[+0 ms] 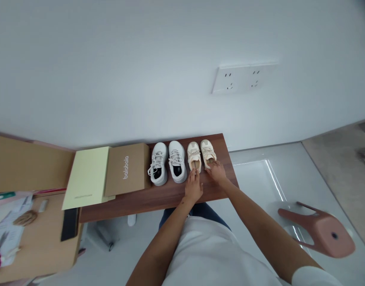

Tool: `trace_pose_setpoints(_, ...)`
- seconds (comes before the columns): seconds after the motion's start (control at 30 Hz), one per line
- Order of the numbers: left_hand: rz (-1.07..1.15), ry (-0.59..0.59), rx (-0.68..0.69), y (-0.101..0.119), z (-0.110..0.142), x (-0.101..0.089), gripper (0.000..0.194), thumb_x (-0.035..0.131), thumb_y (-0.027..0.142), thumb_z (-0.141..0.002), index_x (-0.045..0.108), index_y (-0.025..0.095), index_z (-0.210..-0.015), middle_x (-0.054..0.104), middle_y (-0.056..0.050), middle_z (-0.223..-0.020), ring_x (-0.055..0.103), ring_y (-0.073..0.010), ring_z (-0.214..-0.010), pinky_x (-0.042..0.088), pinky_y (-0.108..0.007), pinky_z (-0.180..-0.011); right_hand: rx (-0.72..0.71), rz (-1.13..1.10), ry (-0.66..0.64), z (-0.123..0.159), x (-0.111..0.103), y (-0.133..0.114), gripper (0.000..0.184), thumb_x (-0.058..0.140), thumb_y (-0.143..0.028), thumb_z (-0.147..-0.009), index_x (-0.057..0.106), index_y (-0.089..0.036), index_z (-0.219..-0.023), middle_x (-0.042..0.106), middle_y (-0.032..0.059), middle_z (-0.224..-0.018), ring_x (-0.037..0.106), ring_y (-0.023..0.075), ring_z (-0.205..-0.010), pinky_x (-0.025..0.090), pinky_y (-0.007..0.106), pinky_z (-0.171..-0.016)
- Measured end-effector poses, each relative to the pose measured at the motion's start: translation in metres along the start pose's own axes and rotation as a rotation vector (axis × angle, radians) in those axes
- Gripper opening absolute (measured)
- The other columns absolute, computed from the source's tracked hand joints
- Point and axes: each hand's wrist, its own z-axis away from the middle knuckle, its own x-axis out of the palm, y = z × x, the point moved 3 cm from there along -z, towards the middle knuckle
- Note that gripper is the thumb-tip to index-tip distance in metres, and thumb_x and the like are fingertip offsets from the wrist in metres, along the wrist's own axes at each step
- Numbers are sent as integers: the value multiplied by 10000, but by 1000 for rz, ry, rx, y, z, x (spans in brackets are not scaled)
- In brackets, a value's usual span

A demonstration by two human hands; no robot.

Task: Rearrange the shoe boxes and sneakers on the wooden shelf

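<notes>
Two small cream sneakers stand side by side on the brown wooden shelf [158, 201], toes toward the wall. My left hand [194, 186] reaches to the heel of the left small sneaker [193, 151]; its fingers are stretched out against the heel, with the thumb apart. At the right small sneaker [207, 149], my right hand [216, 172] has its fingers closed on the heel collar. To the left stands a larger pair of white lace-up sneakers, one at the outer side [159, 159] and one nearer the small pair [177, 159].
Left of the shoes lie a brown shoebox [127, 169] and a pale yellow box [87, 174]. A cardboard-coloured desk [48, 246] holds papers, scissors and a black flat object [70, 224]. On the right is a pink stool [331, 234]; wall sockets [242, 78] are above.
</notes>
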Motion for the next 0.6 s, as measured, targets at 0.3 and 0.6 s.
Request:
trace_pose_setpoints(0.3,65,-1,19,3,0,-21,660,488,182,-913,340,152,-1555,313,-176,-1631,296,-290,-1515,333,-478,-1207,-87,-160,204,25,-7,-8,300,485,-248,-985,684,-172,-1195,654,151,-1310,578,284,-1171,418,430,-1046)
trace_pose_setpoints(0.6,245,-44,-145,-14,42,-21,487,528,175,-894,585,167,-1377,625,-152,-1375,562,-251,-1319,435,-440,-1141,297,-538,325,84,39,10,287,480,-314,-927,685,-207,-1097,711,122,-1026,670,284,-984,544,454,-896)
